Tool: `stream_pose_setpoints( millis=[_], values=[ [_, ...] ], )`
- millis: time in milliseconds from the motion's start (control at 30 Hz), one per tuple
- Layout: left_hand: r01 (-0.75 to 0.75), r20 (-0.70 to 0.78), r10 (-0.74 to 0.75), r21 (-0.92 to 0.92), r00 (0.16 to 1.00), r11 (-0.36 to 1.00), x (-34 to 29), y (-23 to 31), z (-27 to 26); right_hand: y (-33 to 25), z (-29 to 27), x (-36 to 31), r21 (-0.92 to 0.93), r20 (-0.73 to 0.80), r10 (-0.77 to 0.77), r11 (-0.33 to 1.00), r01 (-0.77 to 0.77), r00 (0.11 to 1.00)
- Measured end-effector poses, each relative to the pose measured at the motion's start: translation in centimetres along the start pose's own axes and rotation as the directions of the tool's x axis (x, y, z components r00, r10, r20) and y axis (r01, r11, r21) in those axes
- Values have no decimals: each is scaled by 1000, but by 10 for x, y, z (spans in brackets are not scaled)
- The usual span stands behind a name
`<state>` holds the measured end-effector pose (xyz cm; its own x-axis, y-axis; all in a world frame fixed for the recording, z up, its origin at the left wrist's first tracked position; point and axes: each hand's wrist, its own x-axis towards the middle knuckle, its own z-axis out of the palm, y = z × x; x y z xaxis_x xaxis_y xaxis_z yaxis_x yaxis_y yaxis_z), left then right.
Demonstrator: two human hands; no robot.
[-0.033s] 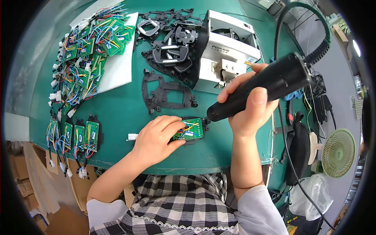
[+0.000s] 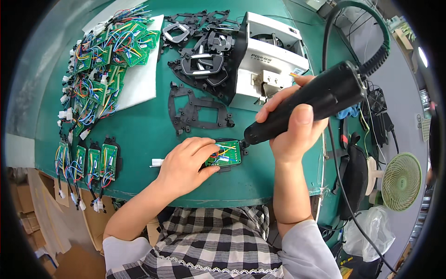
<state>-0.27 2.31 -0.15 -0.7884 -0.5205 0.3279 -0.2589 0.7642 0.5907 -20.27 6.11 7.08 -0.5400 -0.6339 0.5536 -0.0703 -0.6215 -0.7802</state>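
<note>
A green circuit board [image 2: 228, 153] with coloured wires lies in a black plastic frame [image 2: 245, 145] near the table's front edge. My left hand [image 2: 186, 162] grips its left part, thumb and fingers on opposite edges, hiding that end. A white connector [image 2: 157, 162] sticks out to the left from under this hand. My right hand [image 2: 297, 125] is wrapped round a black corded electric screwdriver [image 2: 320, 100], held slantwise. The tool's tip meets the frame's upper right corner, just beside the board; a screw there is too small to make out.
A white screw feeder [image 2: 274, 58] stands behind the tool. Black plastic frames [image 2: 200, 109] lie left of it. Wired circuit boards [image 2: 100, 69] are heaped at the far left, with several mounted boards [image 2: 109, 160] in front. The screwdriver's cord [image 2: 335, 158] loops down on the right, near a green fan [image 2: 402, 181].
The screwdriver and my right hand have shifted very slightly left and the cord has moved a little. My left hand and the circuit board have stayed put.
</note>
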Motion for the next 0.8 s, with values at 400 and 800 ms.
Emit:
stream_pose_setpoints(
  millis=[400,800],
  values=[
    [45,39,-44,-14,998,999,0,0,-2,14,11,-11,-257,85,-17,966,39,996],
    [80,72,-78,-15,994,997,0,0,-5,-8,-20,29,-212,-58,-241,951,224,969]
  ],
)
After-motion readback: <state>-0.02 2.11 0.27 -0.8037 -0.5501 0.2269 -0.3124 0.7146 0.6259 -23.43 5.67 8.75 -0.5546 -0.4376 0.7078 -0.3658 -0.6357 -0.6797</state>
